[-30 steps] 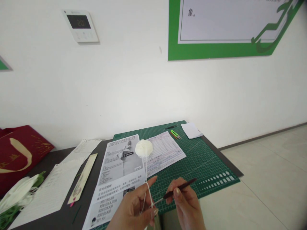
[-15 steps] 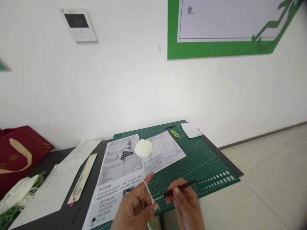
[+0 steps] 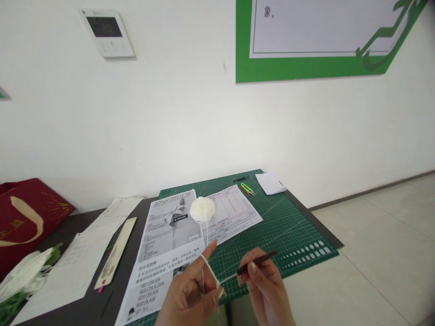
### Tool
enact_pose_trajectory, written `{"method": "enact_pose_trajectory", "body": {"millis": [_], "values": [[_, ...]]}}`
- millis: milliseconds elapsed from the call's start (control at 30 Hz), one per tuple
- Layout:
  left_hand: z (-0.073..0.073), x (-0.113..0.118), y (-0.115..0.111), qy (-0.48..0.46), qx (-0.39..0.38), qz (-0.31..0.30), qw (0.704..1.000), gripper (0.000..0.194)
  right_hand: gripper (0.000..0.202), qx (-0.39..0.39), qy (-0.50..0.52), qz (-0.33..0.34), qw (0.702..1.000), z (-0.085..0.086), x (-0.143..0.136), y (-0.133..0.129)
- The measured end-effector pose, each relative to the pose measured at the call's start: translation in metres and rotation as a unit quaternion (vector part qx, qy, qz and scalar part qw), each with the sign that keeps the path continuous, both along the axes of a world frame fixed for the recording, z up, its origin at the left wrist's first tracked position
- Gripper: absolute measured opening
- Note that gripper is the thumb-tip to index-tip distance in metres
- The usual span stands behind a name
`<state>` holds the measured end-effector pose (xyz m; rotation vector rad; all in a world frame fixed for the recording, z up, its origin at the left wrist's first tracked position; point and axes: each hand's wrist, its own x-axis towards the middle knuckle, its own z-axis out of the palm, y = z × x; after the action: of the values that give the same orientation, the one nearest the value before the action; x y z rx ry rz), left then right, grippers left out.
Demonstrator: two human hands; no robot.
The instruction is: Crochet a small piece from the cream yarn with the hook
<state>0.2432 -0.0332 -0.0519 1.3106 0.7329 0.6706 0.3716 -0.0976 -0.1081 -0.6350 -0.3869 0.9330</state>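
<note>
My right hand (image 3: 263, 280) grips a crochet hook (image 3: 257, 262) by its dark handle, the thin metal shaft pointing left. The hook's tip meets white yarn (image 3: 211, 270) at the fingertips of my left hand (image 3: 193, 292). My left thumb and a finger pinch the yarn there, while the raised index finger carries a strand looped over it. Whatever small piece of work sits in the pinch is mostly hidden. From the index finger the strand runs up to a white yarn ball (image 3: 202, 209) resting on the printed sheets.
Under my hands lies a green cutting mat (image 3: 285, 226) with a printed pattern sheet (image 3: 163, 244) and a filled-in form (image 3: 234, 213). Green thread snips (image 3: 247, 189) and white paper (image 3: 270, 183) lie farther back. At left are a bookmark (image 3: 115, 253), a red bag (image 3: 30, 213) and white-green crocheted pieces (image 3: 30, 276).
My right hand has drawn the hook slightly up and to the right, and more of its shaft shows. My left hand keeps its pinch almost in place. The view has shifted slightly.
</note>
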Motion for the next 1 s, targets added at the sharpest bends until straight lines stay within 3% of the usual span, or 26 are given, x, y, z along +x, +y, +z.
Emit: {"method": "enact_pose_trajectory", "body": {"millis": [300,667,1000], "values": [[0.0035,0.0024,-0.0027,0.004,0.009,-0.013,1.000,0.057,0.012,0.031,0.070,0.053,0.996,0.0010,-0.0016,0.0038],[0.0090,0.0025,-0.0045,0.020,0.016,-0.008,1.000,0.058,0.009,0.019,0.059,0.041,0.997,-0.0026,0.0019,0.0010],[0.0064,0.0027,-0.0053,0.008,0.023,-0.010,1.000,0.051,0.008,0.027,0.053,0.023,0.998,0.0050,0.0033,-0.0014]]}}
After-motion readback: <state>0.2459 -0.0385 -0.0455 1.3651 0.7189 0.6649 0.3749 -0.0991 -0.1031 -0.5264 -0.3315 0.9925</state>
